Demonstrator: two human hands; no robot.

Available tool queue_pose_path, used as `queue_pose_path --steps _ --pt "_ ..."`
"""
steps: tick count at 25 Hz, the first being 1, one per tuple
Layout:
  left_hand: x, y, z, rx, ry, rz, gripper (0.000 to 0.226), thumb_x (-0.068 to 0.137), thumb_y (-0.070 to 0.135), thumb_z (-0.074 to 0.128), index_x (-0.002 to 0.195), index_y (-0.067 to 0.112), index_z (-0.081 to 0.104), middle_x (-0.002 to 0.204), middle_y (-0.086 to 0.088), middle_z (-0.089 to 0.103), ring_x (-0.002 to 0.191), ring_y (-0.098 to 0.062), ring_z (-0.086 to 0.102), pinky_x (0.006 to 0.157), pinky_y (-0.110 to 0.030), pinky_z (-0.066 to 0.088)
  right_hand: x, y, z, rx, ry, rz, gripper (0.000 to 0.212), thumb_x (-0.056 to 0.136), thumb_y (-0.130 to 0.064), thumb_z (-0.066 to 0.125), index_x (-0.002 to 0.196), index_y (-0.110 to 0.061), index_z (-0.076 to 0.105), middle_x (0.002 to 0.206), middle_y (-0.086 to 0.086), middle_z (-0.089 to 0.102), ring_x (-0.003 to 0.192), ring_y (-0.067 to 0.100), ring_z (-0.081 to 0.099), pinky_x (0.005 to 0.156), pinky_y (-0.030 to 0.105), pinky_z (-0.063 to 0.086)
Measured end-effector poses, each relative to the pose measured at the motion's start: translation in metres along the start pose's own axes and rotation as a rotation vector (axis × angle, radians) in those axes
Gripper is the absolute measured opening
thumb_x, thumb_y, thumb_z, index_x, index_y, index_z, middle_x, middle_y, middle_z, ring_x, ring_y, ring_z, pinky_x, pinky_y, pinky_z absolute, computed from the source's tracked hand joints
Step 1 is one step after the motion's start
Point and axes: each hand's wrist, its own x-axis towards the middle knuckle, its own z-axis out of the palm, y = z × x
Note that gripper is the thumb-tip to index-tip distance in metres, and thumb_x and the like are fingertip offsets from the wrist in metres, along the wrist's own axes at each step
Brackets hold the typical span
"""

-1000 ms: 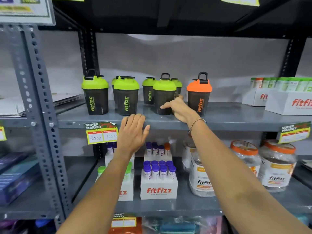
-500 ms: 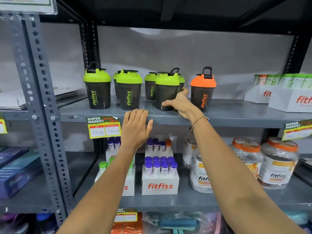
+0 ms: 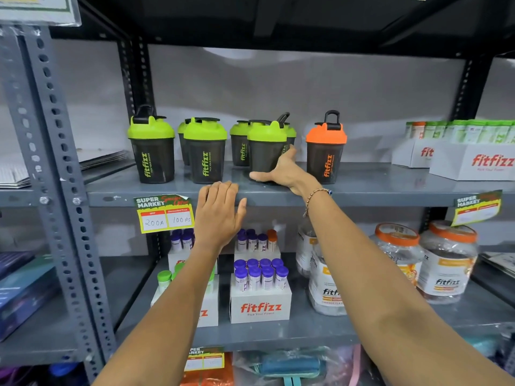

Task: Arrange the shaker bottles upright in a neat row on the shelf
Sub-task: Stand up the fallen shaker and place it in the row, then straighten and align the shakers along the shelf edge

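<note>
Several dark shaker bottles stand upright on the grey shelf (image 3: 390, 188). Green-lidded ones sit at the left (image 3: 152, 150), beside it (image 3: 205, 151), and further back (image 3: 239, 144). An orange-lidded bottle (image 3: 325, 147) stands to the right. My right hand (image 3: 284, 171) grips the base of a front green-lidded bottle (image 3: 264, 147), thumb across its front, fingers round its right side. One more green lid behind that bottle is mostly hidden. My left hand (image 3: 218, 211) rests flat against the shelf's front edge, fingers together, holding nothing.
White fitfizz boxes (image 3: 473, 160) of sachets fill the shelf's right end. A price tag (image 3: 164, 214) hangs from the front edge. Below are tube boxes (image 3: 260, 305) and big jars (image 3: 446, 263). A perforated grey upright (image 3: 58, 174) stands at the left.
My right hand has wrapped further round the front green-lidded bottle and turned it, so its handle now points back and right. The left hand stays on the shelf edge.
</note>
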Motion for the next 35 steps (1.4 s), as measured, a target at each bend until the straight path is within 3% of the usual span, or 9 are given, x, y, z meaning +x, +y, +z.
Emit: queue_pose_path --steps 3,8,12,16,23,28,30,32,35 --pt "0.000 0.001 0.000 -0.016 -0.003 -0.004 0.038 0.095 0.034 0.039 0.108 0.005 0.060 0.106 -0.012 0.065 0.098 -0.031 0.058 0.092 -0.039 0.034 0.002 0.002 -0.006 0.114 -0.011 0.016 0.123 0.073 -0.004 0.080 0.146 0.001 -0.019 0.150 0.019 0.034 0.122 0.025 0.043 0.099 0.030 0.040" --pt "0.000 0.000 0.000 -0.033 -0.016 -0.013 0.039 0.096 0.034 0.037 0.109 0.004 0.060 0.108 -0.012 0.064 0.099 -0.032 0.058 0.092 -0.039 0.034 -0.004 -0.002 -0.001 0.073 -0.035 0.021 0.137 0.072 -0.017 0.084 0.143 -0.006 -0.033 0.162 0.014 0.004 0.149 0.026 0.015 0.119 0.038 0.022" --pt "-0.001 0.002 0.000 -0.044 -0.035 -0.027 0.040 0.096 0.034 0.037 0.111 0.004 0.060 0.109 -0.012 0.064 0.100 -0.031 0.057 0.094 -0.040 0.035 0.001 0.002 -0.006 0.085 -0.057 0.042 0.121 0.079 0.008 0.070 0.145 -0.006 -0.030 0.151 0.024 0.032 0.132 0.029 0.044 0.098 0.029 0.039" --pt "-0.001 0.001 0.000 -0.053 -0.037 -0.025 0.039 0.096 0.034 0.039 0.112 0.005 0.060 0.109 -0.012 0.064 0.100 -0.031 0.057 0.094 -0.040 0.034 0.003 0.004 -0.001 0.059 0.000 0.037 0.130 0.073 -0.002 0.080 0.148 -0.009 -0.025 0.159 0.018 0.020 0.146 0.029 0.023 0.117 0.041 0.025" --pt "-0.001 0.005 -0.005 -0.090 -0.090 -0.060 0.041 0.096 0.035 0.036 0.113 0.005 0.059 0.111 -0.012 0.063 0.103 -0.031 0.056 0.097 -0.040 0.033 -0.002 0.001 -0.001 0.068 0.003 0.037 0.129 0.071 -0.004 0.082 0.150 -0.011 -0.019 0.157 0.019 0.024 0.145 0.031 0.026 0.117 0.044 0.026" --pt "0.013 0.024 -0.018 -0.234 -0.058 -0.247 0.036 0.095 0.030 0.044 0.117 0.006 0.059 0.119 -0.008 0.063 0.110 -0.025 0.058 0.097 -0.037 0.040 -0.011 -0.001 -0.002 0.112 -0.022 -0.012 0.128 0.069 -0.007 0.084 0.150 -0.010 -0.015 0.152 0.016 0.033 0.140 0.028 0.035 0.114 0.042 0.032" --pt "0.031 0.036 -0.025 -0.284 -0.124 -0.295 0.037 0.095 0.025 0.046 0.125 0.005 0.054 0.128 -0.009 0.059 0.112 -0.024 0.059 0.092 -0.035 0.045 -0.021 0.005 -0.007 0.164 0.047 -0.093 0.117 0.074 -0.008 0.081 0.151 -0.010 -0.007 0.127 0.006 0.053 0.120 0.020 0.052 0.103 0.035 0.042" --pt "0.052 0.050 -0.031 -0.274 -0.279 -0.337 0.044 0.096 0.025 0.046 0.136 0.005 0.042 0.135 -0.010 0.051 0.112 -0.028 0.058 0.083 -0.036 0.048 -0.032 0.015 -0.016 0.226 0.226 -0.186 0.092 0.079 -0.012 0.076 0.150 -0.013 0.017 0.100 -0.002 0.061 0.100 0.015 0.060 0.093 0.031 0.048" --pt "0.077 0.061 -0.031 -0.337 -0.457 -0.506 0.067 0.095 0.028 0.053 0.146 0.001 0.019 0.147 -0.015 0.033 0.119 -0.035 0.052 0.087 -0.043 0.046 -0.044 0.030 -0.039 0.517 0.624 -0.284 0.038 0.084 -0.008 0.068 0.120 -0.013 0.057 0.082 -0.004 0.063 0.078 0.012 0.061 0.078 0.030 0.053"
